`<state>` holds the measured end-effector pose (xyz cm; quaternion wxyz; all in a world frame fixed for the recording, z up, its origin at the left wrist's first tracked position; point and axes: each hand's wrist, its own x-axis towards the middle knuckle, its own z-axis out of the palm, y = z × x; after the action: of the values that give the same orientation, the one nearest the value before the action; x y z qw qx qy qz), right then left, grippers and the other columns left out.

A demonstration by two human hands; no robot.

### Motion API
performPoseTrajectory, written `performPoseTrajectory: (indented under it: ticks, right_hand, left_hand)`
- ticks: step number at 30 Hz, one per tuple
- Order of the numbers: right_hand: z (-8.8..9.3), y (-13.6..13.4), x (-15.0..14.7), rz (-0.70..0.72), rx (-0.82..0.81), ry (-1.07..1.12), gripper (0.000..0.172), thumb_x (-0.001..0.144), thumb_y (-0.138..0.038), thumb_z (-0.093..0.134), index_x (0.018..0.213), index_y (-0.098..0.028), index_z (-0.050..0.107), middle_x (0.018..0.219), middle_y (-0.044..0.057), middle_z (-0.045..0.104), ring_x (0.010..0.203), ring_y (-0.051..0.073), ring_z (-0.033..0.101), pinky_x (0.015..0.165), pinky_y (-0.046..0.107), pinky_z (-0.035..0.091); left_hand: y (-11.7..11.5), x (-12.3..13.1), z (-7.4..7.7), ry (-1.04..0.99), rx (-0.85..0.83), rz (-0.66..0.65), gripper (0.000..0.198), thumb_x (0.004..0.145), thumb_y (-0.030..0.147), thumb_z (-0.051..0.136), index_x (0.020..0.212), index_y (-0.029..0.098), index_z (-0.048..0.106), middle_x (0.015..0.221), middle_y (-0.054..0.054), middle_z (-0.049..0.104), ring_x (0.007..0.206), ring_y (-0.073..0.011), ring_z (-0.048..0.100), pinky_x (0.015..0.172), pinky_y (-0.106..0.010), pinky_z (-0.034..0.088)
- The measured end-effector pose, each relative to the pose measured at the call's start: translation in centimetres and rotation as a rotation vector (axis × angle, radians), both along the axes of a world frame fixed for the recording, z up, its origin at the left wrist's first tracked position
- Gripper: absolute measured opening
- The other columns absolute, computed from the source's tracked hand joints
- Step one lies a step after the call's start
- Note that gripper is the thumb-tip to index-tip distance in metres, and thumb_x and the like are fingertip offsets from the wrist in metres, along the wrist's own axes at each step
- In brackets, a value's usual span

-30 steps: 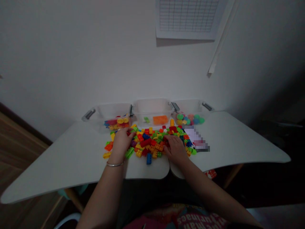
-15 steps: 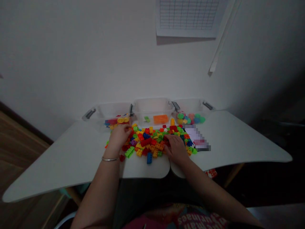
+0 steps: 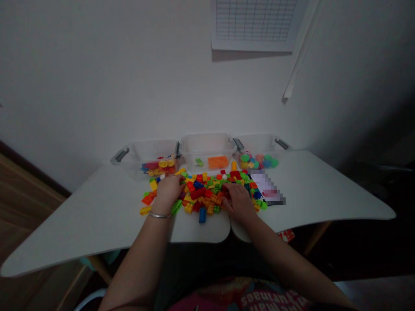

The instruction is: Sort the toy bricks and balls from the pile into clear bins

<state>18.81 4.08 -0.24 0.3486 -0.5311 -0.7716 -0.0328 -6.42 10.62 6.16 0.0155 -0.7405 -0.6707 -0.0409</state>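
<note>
A wide heap of mixed coloured toy building bricks (image 3: 197, 192) lies on the white table. At the heap's left part, my left hand (image 3: 169, 190) reaches in with bent, parted fingers; the bricks partly hide its fingertips, and no held brick shows. My right hand (image 3: 238, 199) rests palm down over the right part, thumb apart from the fingers, its tips beside red bricks. In front of the heap, nearest me, is a blue brick (image 3: 202, 215). A light green brick (image 3: 177, 207) lies just right of my left wrist.
Three clear plastic bins stand along the wall: the left bin (image 3: 145, 149) with colourful pieces, the middle bin (image 3: 207, 142) with an orange block (image 3: 218, 162) and a green piece, the right bin (image 3: 259, 142) with round pieces. A partly blurred phone-like device (image 3: 267, 188) lies right of the heap.
My left hand has shifted right and a little toward me, uncovering yellow and orange bricks at the heap's left edge. My right hand has stayed in place.
</note>
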Motion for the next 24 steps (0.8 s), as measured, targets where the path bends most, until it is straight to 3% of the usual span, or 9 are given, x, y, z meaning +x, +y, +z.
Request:
performPoseTrajectory:
  ticks: [8, 13, 16, 20, 24]
  right_hand:
    - [0.0, 0.0, 0.1, 0.009, -0.005, -0.002, 0.038, 0.089, -0.026, 0.051, 0.124, -0.013, 0.058, 0.119, 0.014, 0.064, 0.114, 0.028, 0.054, 0.104, 0.047, 0.041]
    - [0.0, 0.0, 0.1, 0.011, 0.000, 0.001, 0.038, 0.088, -0.024, 0.051, 0.124, -0.014, 0.058, 0.119, 0.014, 0.064, 0.113, 0.028, 0.054, 0.104, 0.046, 0.041]
    - [-0.1, 0.0, 0.1, 0.010, 0.003, -0.001, 0.037, 0.088, -0.024, 0.051, 0.123, -0.015, 0.058, 0.118, 0.014, 0.065, 0.112, 0.027, 0.055, 0.103, 0.046, 0.041]
    - [-0.2, 0.0, 0.1, 0.012, 0.002, 0.001, 0.037, 0.088, -0.025, 0.051, 0.123, -0.015, 0.058, 0.118, 0.013, 0.065, 0.112, 0.028, 0.054, 0.104, 0.047, 0.041]
    - [-0.3, 0.1, 0.2, 0.018, -0.002, 0.006, 0.038, 0.088, -0.025, 0.052, 0.123, -0.014, 0.058, 0.119, 0.013, 0.065, 0.113, 0.028, 0.054, 0.104, 0.047, 0.041]
  left_hand:
    - [0.6, -0.2, 0.9, -0.226, 0.029, 0.028, 0.019, 0.082, 0.027, 0.056, 0.098, 0.021, 0.064, 0.094, -0.007, 0.072, 0.085, -0.0218, 0.066, 0.071, -0.029, 0.047]
    - [2.4, -1.2, 2.2, -0.544, 0.418, -0.029, 0.022, 0.084, 0.024, 0.050, 0.098, 0.020, 0.067, 0.100, -0.006, 0.069, 0.090, -0.0184, 0.063, 0.082, -0.029, 0.049]
    - [3.4, -1.6, 3.1, -0.621, 0.606, 0.004, 0.023, 0.085, 0.024, 0.047, 0.094, 0.018, 0.068, 0.102, -0.007, 0.066, 0.093, -0.0192, 0.061, 0.083, -0.030, 0.051]
    - [4.4, -2.1, 3.7, -0.564, 0.665, 0.000, 0.026, 0.085, 0.020, 0.045, 0.096, 0.017, 0.068, 0.103, -0.009, 0.064, 0.097, -0.0204, 0.059, 0.085, -0.031, 0.049]
    - [4.8, -2.5, 3.4, -0.307, 0.598, 0.028, 0.030, 0.087, 0.024, 0.043, 0.101, 0.020, 0.069, 0.106, -0.012, 0.066, 0.106, -0.0269, 0.056, 0.096, -0.041, 0.040]
